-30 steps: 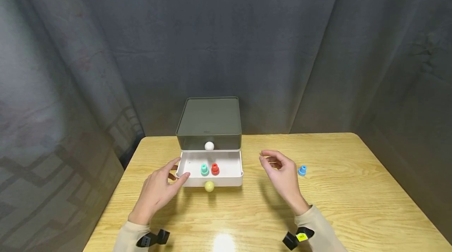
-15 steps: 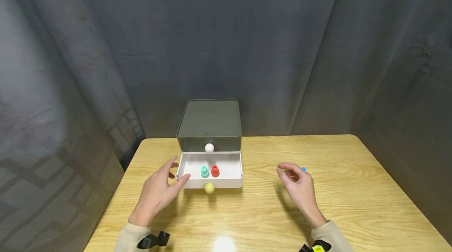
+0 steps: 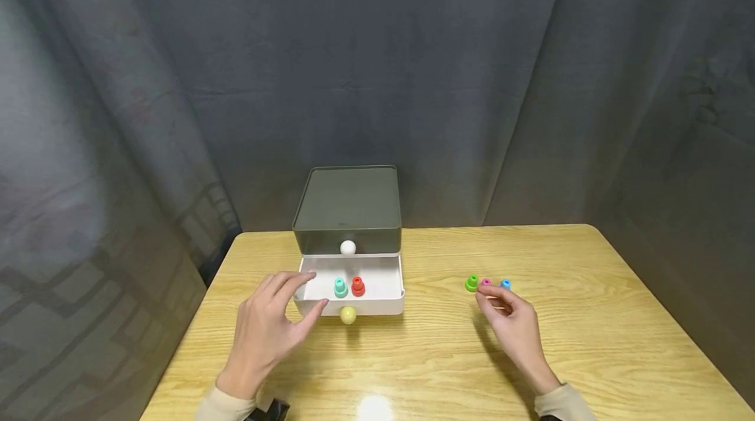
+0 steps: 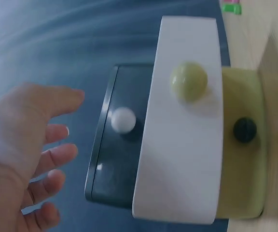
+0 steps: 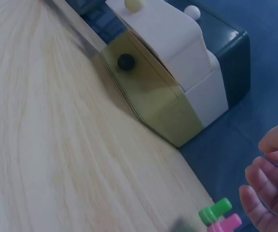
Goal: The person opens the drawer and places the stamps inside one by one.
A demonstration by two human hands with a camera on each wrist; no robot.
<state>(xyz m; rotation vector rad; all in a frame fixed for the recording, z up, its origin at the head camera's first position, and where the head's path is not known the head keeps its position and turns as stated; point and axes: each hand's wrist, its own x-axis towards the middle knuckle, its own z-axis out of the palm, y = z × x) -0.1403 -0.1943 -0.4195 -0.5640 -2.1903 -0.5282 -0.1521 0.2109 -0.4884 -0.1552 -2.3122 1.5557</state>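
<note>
Where the green plastic peg [image 3: 472, 284], pink plastic peg [image 3: 486, 282] and blue plastic peg [image 3: 505, 283] stand: upright, right of the frame's middle.
Right hand [image 3: 514, 326]: nearer, just below them, fingers loosely bent, nothing held.
Left hand [image 3: 268, 322]: loose, holding nothing, by the white plastic drawer [image 3: 377, 307].
Drawer: pulled out, teal plastic peg [image 3: 340, 288], red plastic peg [image 3: 358, 286] inside.
</note>
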